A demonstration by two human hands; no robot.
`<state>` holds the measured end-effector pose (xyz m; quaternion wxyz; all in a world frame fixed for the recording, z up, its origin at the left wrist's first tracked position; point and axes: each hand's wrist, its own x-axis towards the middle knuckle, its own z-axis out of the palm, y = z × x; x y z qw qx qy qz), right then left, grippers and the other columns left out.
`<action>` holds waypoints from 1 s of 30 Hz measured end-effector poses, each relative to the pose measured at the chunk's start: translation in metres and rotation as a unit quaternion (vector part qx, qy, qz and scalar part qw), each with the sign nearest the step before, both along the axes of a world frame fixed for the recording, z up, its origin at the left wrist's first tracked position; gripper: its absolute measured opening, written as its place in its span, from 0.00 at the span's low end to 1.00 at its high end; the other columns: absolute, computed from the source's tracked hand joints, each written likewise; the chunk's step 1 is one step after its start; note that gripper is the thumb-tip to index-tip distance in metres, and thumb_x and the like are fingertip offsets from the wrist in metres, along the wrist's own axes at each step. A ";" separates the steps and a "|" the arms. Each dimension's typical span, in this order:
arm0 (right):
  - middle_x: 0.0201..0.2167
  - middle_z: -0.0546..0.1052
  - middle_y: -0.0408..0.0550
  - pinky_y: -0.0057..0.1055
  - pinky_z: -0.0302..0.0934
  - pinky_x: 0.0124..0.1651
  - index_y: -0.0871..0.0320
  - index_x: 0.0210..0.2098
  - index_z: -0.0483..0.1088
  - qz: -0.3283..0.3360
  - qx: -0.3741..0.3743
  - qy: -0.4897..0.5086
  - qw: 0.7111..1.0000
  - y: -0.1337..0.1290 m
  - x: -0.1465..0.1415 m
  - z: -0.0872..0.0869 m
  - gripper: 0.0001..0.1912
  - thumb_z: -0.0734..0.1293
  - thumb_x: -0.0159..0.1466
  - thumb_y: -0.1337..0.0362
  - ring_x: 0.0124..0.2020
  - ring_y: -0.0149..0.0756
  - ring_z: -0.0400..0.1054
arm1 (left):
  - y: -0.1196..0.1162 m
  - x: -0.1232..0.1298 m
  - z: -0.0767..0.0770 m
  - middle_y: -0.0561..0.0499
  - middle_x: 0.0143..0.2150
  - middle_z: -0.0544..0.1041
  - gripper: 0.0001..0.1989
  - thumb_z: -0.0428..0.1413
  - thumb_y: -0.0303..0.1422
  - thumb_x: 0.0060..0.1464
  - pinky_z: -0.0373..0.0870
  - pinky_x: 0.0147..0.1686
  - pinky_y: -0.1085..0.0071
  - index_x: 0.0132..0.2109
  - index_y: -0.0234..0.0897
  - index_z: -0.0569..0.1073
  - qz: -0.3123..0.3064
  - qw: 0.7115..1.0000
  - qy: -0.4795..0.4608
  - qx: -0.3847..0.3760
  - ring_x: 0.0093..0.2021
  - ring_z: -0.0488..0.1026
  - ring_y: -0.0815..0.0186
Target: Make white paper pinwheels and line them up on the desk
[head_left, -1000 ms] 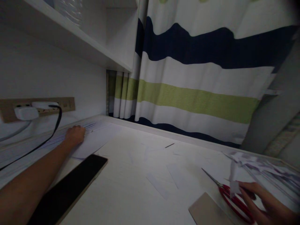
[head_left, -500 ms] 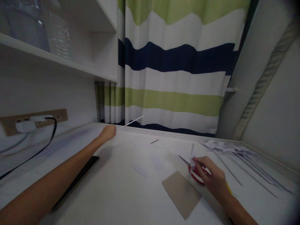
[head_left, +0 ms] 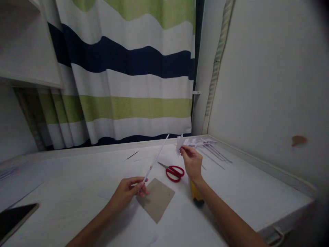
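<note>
A thin white paper stick point(head_left: 157, 157) slants up and to the right from the fingers of my left hand point(head_left: 131, 190), which pinch it near its lower end. That hand hovers by a grey-brown cardboard square point(head_left: 158, 202) on the table. My right hand point(head_left: 191, 159) is raised, holding a small folded white paper piece point(head_left: 180, 142) between thumb and fingers. Between the hands lie red-handled scissors point(head_left: 174, 172) with their blades toward the left. A yellow tool with a black end point(head_left: 197, 195), partly behind my right forearm, rests on the table.
At the back right lies a pile of white paper pieces on long sticks point(head_left: 214, 151). A thin dark pen-like item point(head_left: 132, 155) is farther back. A black flat device point(head_left: 15, 219) lies at front left. Striped curtain point(head_left: 128, 106) hangs behind the table point(head_left: 77, 185).
My view has turned right. My left hand has brought the paper stick from the far left to beside the cardboard. My right hand has lifted the folded paper away from the scissors.
</note>
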<state>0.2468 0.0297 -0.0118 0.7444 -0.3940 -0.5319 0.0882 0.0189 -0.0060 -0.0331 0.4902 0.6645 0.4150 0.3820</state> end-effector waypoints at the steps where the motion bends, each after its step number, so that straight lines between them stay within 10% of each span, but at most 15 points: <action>1: 0.27 0.74 0.47 0.30 0.62 0.31 0.61 0.30 0.70 0.003 -0.002 0.013 1.000 0.001 0.001 0.000 0.07 0.63 0.52 0.65 0.26 0.31 0.66 | -0.001 0.000 0.000 0.50 0.23 0.74 0.14 0.53 0.40 0.43 0.65 0.28 0.71 0.33 0.34 0.73 -0.003 1.000 0.006 -0.001 0.23 0.69 0.68; 30: 0.26 0.71 0.45 0.28 0.59 0.33 0.61 0.29 0.68 -0.068 0.018 -0.056 0.996 0.004 0.001 -0.005 0.06 0.62 0.54 0.65 0.27 0.29 0.64 | -0.002 0.003 -0.006 0.52 0.20 0.72 0.14 0.55 0.38 0.42 0.63 0.25 0.73 0.34 0.31 0.74 -0.065 0.997 0.008 -0.051 0.22 0.68 0.69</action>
